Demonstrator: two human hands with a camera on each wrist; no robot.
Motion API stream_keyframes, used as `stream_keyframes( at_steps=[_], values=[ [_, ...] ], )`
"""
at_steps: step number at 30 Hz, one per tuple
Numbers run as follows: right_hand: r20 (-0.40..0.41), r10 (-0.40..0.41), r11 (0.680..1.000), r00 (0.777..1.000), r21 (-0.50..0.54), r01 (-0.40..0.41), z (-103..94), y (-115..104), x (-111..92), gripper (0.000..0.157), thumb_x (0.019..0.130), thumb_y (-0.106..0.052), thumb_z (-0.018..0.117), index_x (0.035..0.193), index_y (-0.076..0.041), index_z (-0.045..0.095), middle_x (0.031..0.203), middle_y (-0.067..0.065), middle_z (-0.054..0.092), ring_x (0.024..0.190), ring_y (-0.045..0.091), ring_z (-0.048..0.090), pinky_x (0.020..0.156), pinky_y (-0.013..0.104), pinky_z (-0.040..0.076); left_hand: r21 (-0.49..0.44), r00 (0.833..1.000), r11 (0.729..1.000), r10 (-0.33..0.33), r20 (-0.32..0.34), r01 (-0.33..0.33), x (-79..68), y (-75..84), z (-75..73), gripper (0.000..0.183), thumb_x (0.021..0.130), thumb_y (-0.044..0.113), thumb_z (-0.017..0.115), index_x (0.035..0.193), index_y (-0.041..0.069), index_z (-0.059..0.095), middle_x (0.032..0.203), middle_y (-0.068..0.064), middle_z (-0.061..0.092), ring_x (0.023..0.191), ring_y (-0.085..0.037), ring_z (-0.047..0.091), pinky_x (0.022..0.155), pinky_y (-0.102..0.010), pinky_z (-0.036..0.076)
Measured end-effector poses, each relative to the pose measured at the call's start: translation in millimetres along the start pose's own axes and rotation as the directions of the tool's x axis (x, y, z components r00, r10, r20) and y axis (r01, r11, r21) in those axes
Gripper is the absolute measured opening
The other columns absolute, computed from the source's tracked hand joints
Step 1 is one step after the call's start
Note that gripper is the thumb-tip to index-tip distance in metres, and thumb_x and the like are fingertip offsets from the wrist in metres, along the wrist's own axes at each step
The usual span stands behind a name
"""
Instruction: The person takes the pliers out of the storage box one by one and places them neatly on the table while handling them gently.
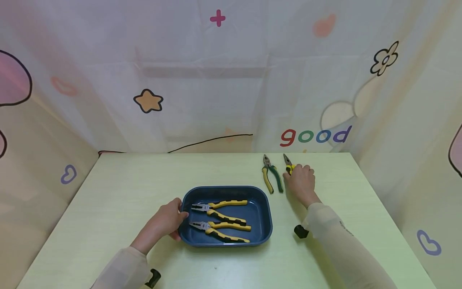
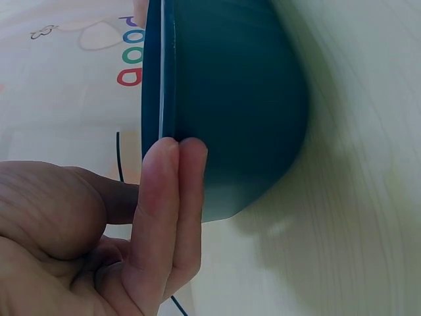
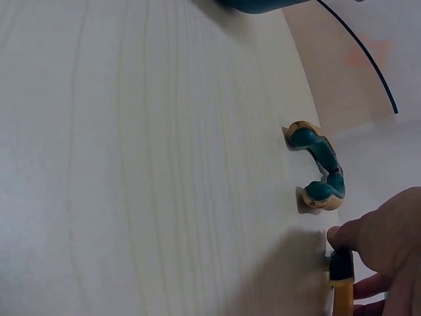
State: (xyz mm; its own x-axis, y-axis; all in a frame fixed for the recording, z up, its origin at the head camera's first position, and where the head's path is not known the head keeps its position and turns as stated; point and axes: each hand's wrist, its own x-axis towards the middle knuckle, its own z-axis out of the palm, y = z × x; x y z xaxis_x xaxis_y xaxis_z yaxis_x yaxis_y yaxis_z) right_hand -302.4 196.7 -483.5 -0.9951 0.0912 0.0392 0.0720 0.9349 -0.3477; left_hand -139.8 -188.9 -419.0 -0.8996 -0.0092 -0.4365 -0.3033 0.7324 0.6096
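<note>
My left hand [image 1: 167, 218] grips the left end of a dark blue tray [image 1: 265, 216], thumb over the rim and fingers along the outer wall, as the left wrist view shows. Inside lie two yellow-and-black pliers, the upper pliers [image 1: 227, 218] and the lower pliers [image 1: 229, 237], jaws pointing left. At the back right, my right hand [image 1: 302, 182] holds long-nose pliers [image 1: 287, 161] by yellow-and-black handles, which the hand partly hides; their tip points away. Just left of that hand, green-and-yellow pliers [image 1: 272, 174] lie on the table with handles spread.
A pale wood-grain table [image 1: 108, 208] carries everything. Behind it and at both sides hangs a printed curtain [image 1: 202, 100], meeting the table's back edge close beyond the pliers. Black wrist-camera parts [image 1: 301, 231] stick out near both sleeves.
</note>
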Motion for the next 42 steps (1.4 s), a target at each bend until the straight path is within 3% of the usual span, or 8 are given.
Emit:
stream_keyframes(
  at_steps=[17, 31, 38, 42],
  values=[
    [-0.030, -0.026, 0.998, 0.999, -0.063, 0.024, -9.3, -3, -14, 0.048, 0.101, -0.033, 0.066, 0.097, 0.014, 0.056, 0.095, 0.030, 0.054, 0.093, 0.048, 0.055, 0.082, 0.058, 0.049, 0.012, 1.000, 1.000, 0.013, 0.002, -0.013, -1.4, -0.3, 1.8, 0.017, 0.106, 0.011, 0.058, 0.110, -0.001, 0.047, 0.077, -0.016, 0.061, 0.050, -0.020, 0.068, 0.054, -0.028, 0.055],
    [-0.070, -0.121, 0.991, 0.990, -0.072, 0.116, -46.4, -29, -47, 0.044, 0.100, -0.031, 0.063, 0.110, 0.012, 0.059, 0.104, 0.032, 0.057, 0.096, 0.048, 0.055, 0.082, 0.058, 0.049, -0.003, 1.000, 1.000, 0.014, 0.002, -0.014, 0.1, 0.7, 0.9, 0.016, 0.106, 0.011, 0.058, 0.107, -0.001, 0.047, 0.077, -0.017, 0.061, 0.049, -0.020, 0.068, 0.052, -0.027, 0.054],
    [-0.117, -0.202, 0.979, 0.972, -0.063, 0.196, -62.5, -40, -61, 0.045, 0.096, -0.027, 0.068, 0.117, 0.013, 0.063, 0.108, 0.033, 0.062, 0.097, 0.048, 0.059, 0.081, 0.058, 0.052, -0.003, 1.000, 1.000, 0.015, 0.006, -0.015, 0.5, 0.8, 0.9, 0.016, 0.106, 0.010, 0.057, 0.108, -0.002, 0.047, 0.078, -0.018, 0.061, 0.049, -0.021, 0.068, 0.052, -0.028, 0.055],
    [-0.105, -0.223, 0.974, 0.969, -0.062, 0.217, -73.2, -48, -68, 0.047, 0.095, -0.025, 0.071, 0.121, 0.013, 0.064, 0.112, 0.033, 0.063, 0.100, 0.048, 0.059, 0.082, 0.057, 0.053, 0.004, 1.000, 1.000, 0.016, 0.009, -0.016, 1.3, 0.2, 0.6, 0.017, 0.106, 0.011, 0.058, 0.109, -0.003, 0.047, 0.079, -0.018, 0.061, 0.049, -0.021, 0.068, 0.052, -0.028, 0.056]
  ],
)
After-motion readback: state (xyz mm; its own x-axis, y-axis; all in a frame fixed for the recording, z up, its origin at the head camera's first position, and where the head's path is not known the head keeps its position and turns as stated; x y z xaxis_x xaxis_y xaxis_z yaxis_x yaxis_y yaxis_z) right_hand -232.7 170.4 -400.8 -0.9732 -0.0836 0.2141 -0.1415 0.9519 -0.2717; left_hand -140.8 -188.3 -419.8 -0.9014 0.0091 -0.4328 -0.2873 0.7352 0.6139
